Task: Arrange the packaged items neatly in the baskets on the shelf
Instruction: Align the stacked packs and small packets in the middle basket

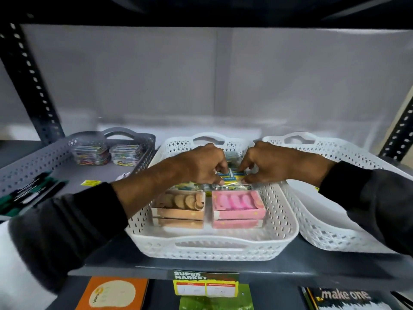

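Note:
A white perforated basket (212, 245) stands in the middle of the grey shelf. At its front lie stacked brown boxes (178, 209) on the left and stacked pink boxes (238, 209) on the right. Behind them sit several small blue-and-yellow clear-wrapped packets (232, 174). My left hand (201, 164) and my right hand (266, 164) meet over the back of the basket, fingers of both pinched on one of these packets. Both wear dark sleeves. What lies under the hands is hidden.
A grey basket (143, 139) on the left holds two stacks of colourful packs (107, 153) and dark markers (29, 193). Another white basket (335, 238) stands on the right. A price label (204, 285) hangs on the shelf edge, with books below. Black perforated uprights frame the shelf.

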